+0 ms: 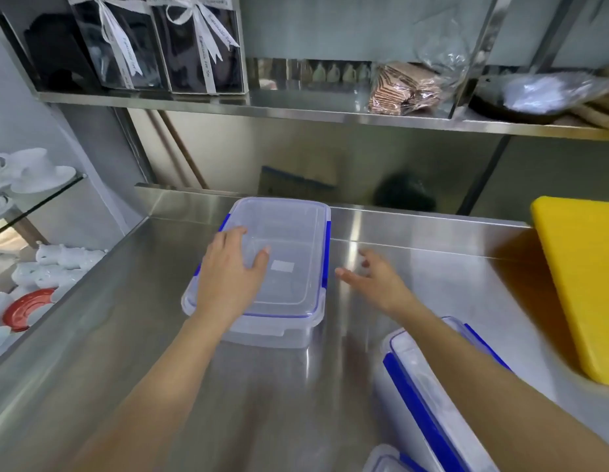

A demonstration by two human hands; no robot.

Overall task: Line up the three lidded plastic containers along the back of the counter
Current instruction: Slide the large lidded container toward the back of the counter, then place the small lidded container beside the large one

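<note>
A clear lidded container with blue clips [289, 240] sits on the steel counter [125, 335], its far end close to the raised back edge. My left hand [229, 270] lies flat on the lid's near-left part, fingers spread. My right hand [376, 279] hovers just right of that container, fingers apart and blurred, holding nothing. A second lidded container [422, 396] lies at the near right, partly under my right forearm. Only the corner of a third container [386, 461] shows at the bottom edge.
A yellow cutting board [582, 284] lies on the right of the counter. A steel shelf [296, 103] overhead carries ribboned dark boxes [194, 42] and wrapped packets [401, 90]. White crockery [33, 172] and a red ring [27, 308] sit beyond the left edge.
</note>
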